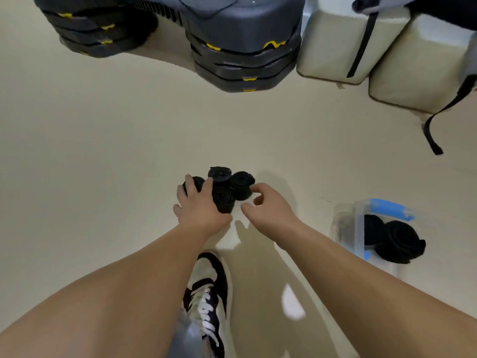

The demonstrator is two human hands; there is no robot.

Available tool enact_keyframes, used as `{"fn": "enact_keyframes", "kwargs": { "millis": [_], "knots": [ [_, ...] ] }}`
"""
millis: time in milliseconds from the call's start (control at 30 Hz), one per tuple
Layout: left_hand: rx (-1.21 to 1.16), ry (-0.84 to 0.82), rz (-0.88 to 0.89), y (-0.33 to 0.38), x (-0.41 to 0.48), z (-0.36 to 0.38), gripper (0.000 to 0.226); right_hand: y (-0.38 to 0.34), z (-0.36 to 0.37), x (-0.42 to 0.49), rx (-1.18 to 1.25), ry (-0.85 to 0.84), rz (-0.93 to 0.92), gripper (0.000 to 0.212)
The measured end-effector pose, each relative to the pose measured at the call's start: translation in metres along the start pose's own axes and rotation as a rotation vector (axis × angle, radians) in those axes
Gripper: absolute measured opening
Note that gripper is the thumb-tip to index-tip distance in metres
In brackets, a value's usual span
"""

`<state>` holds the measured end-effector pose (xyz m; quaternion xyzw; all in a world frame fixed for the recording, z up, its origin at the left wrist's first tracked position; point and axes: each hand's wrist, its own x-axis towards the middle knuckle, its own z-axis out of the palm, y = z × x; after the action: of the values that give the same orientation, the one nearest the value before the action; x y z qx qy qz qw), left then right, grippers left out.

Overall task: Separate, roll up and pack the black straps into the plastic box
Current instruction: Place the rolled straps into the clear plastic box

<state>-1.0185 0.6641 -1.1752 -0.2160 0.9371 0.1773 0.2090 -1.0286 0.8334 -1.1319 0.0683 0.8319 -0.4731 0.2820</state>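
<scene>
Several rolled-up black straps (224, 197) stand bunched together on the floor in front of me. My left hand (197, 205) lies over the left side of the bunch, its fingers curled around the leftmost roll (198, 181) and against the front one. My right hand (265, 205) is at the right side of the bunch, fingers apart and bent, fingertips at the rightmost roll (242, 184) without a grip on it. To the right on the floor stands the clear plastic box (348, 228) with blue clips, holding rolled black straps (397, 241).
My shoe (210, 288) is planted just behind my hands. Stacked dark grey steps with yellow marks (245, 63) stand at the back. Beige padded blocks (333, 45) sit at the back right, and a loose black strap (433, 130) hangs off them onto the floor.
</scene>
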Motion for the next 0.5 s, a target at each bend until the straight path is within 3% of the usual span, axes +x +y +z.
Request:
{"fn": "enact_keyframes", "kwargs": {
  "millis": [200,367,500],
  "knots": [
    [-0.059,-0.051,-0.055,0.001,0.032,0.008,0.118,0.007,0.001,0.040,-0.152,0.006,-0.104,0.068],
    [-0.188,0.175,0.044,0.000,0.043,0.019,0.085,0.007,0.003,0.083,-0.427,-0.116,-0.140,0.089],
    [-0.155,0.216,0.063,0.010,0.037,0.036,0.068,0.022,0.003,0.102,-0.483,-0.165,-0.159,0.088]
  ]
}}
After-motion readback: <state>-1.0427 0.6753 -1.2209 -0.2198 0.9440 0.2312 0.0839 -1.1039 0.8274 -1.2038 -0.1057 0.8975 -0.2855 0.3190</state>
